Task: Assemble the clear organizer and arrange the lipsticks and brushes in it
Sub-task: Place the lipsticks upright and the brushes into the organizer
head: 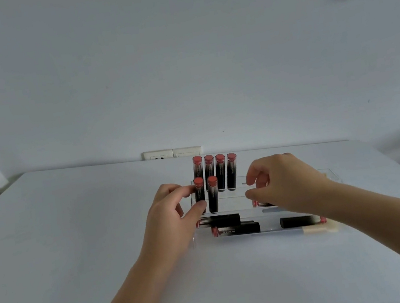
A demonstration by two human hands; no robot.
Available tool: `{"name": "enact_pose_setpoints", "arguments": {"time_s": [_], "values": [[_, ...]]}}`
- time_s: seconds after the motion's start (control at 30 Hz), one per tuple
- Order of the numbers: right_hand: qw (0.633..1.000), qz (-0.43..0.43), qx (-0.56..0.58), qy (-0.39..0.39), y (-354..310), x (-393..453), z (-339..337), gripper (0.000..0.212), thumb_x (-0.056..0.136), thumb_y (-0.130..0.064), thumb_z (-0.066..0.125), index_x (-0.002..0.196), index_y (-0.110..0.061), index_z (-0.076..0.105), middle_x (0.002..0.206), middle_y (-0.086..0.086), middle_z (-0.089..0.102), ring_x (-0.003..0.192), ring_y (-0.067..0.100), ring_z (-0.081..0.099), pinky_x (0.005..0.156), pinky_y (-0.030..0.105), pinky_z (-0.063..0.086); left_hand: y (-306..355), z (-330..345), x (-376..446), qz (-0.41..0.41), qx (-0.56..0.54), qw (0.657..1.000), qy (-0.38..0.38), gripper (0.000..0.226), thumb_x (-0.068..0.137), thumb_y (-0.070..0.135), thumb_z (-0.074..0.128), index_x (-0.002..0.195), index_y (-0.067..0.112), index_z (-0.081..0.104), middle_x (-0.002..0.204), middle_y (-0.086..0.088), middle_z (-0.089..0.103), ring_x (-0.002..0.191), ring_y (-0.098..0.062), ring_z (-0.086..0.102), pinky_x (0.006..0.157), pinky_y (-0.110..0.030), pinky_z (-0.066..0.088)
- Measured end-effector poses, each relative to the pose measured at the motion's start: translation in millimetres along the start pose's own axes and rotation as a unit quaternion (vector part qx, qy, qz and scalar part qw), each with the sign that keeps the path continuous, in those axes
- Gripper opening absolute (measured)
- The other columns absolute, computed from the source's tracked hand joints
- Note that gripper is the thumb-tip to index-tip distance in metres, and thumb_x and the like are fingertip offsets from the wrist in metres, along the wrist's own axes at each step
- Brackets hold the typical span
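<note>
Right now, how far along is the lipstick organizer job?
Done: the clear organizer stands assembled, with four lipsticks upright in its back row and one more in the front row. In hand: the left hand pinches the front-left lipstick, seating it; the right hand reaches down over the organizer's right side, its grasp hidden. Left: several lipsticks and a brush lie flat on the table in front.

Lipstick (262,203) mostly behind right hand (282,185)

Both bare forearms reach forward, the left hand (174,208) pinching with thumb and curled fingers, the right hand (282,182) arched palm-down, its thumb and forefinger curled close together.
</note>
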State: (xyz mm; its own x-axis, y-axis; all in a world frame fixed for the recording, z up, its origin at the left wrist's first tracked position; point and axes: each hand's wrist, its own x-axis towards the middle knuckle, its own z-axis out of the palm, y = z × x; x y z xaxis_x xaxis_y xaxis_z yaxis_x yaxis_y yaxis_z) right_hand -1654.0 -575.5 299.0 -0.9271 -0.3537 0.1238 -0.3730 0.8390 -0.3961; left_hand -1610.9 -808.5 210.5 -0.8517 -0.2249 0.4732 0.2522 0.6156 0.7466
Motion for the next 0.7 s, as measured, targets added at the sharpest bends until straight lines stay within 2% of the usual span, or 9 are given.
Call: {"name": "enact_pose_setpoints", "arguments": {"time_s": [0.13, 0.2, 0.3, 0.4, 0.5, 0.6, 0.7], "values": [[1.000, -0.004, 0.002, -0.005, -1.0, -0.7, 0.2, 0.009, 0.082, -0.039, 0.071, 0.083, -0.035, 0.063, 0.068, -0.023, 0.070, 0.069, -0.005, 0.060, 0.054, 0.020, 0.039, 1.3, -0.1, 0.9, -0.001, -0.007, 1.000, -0.004, 0.027, 0.083, 0.025, 0.082, 0.102, 0.037, 0.068, 0.101, 0.024, 0.054, 0.070, -0.006, 0.055, 0.066, -0.006, 0.041], [1.000, -0.006, 0.007, -0.006, -2.6, -0.1, 0.8, 0.009, 0.081, -0.039, 0.071, 0.084, -0.034, 0.064, 0.068, -0.018, 0.071, 0.071, -0.004, 0.061, 0.058, 0.023, 0.045, 1.0, 0.1, 1.3, -0.007, -0.007, 1.000, -0.004, 0.024, 0.083, 0.025, 0.082, 0.103, 0.034, 0.070, 0.097, 0.023, 0.055, 0.068, -0.006, 0.054, 0.065, -0.006, 0.041], [1.000, -0.005, 0.013, -0.013, -5.6, 0.3, 1.4, 0.010, 0.081, -0.040, 0.072, 0.086, -0.033, 0.066, 0.069, -0.015, 0.071, 0.070, 0.000, 0.065, 0.064, 0.025, 0.051, 1.9, 0.7, 1.8, -0.005, -0.011, 1.000, -0.004, 0.028, 0.083, 0.025, 0.082, 0.098, 0.042, 0.064, 0.097, 0.023, 0.055, 0.067, -0.006, 0.054, 0.065, -0.007, 0.042], [0.999, -0.006, 0.031, -0.014, -13.1, 2.2, 2.8, 0.012, 0.081, -0.043, 0.074, 0.085, -0.035, 0.066, 0.067, -0.015, 0.070, 0.064, 0.002, 0.066, 0.060, 0.024, 0.051, 3.2, 1.5, 2.5, 0.004, -0.004, 1.000, -0.004, 0.033, 0.084, 0.025, 0.082, 0.097, 0.046, 0.061, 0.097, 0.022, 0.055, 0.068, -0.005, 0.055, 0.065, -0.007, 0.042], [0.998, -0.007, 0.061, 0.005, -27.3, 7.2, 10.5, 0.020, 0.079, -0.046, 0.076, 0.093, -0.033, 0.070, 0.071, -0.013, 0.069, 0.062, 0.000, 0.062, 0.058, 0.024, 0.050, 2.5, 1.4, 3.6, 0.004, -0.006, 1.000, -0.005, 0.035, 0.083, 0.023, 0.082, 0.094, 0.049, 0.061, 0.096, 0.021, 0.056, 0.067, -0.004, 0.056, 0.064, -0.007, 0.042], [0.997, -0.006, 0.070, 0.009, -42.0, 10.5, 21.9, 0.024, 0.077, -0.044, 0.075, 0.096, -0.029, 0.073, 0.074, -0.009, 0.070, 0.068, 0.008, 0.065, 0.061, 0.028, 0.053, 0.2, 1.4, 3.9, 0.000, -0.005, 1.000, -0.007, 0.028, 0.083, 0.024, 0.082, 0.098, 0.042, 0.067, 0.096, 0.020, 0.056, 0.065, -0.004, 0.056, 0.063, -0.008, 0.042], [0.998, -0.003, 0.063, 0.012, -47.4, 11.5, 29.9, 0.019, 0.075, -0.045, 0.074, 0.083, -0.028, 0.071, 0.070, -0.002, 0.070, 0.064, 0.013, 0.062, 0.054, 0.028, 0.046, -1.5, 2.5, 3.8, 0.000, 0.001, 1.000, -0.006, 0.024, 0.083, 0.025, 0.083, 0.105, 0.030, 0.073, 0.096, 0.019, 0.056, 0.064, -0.004, 0.055, 0.063, -0.009, 0.042]]}}
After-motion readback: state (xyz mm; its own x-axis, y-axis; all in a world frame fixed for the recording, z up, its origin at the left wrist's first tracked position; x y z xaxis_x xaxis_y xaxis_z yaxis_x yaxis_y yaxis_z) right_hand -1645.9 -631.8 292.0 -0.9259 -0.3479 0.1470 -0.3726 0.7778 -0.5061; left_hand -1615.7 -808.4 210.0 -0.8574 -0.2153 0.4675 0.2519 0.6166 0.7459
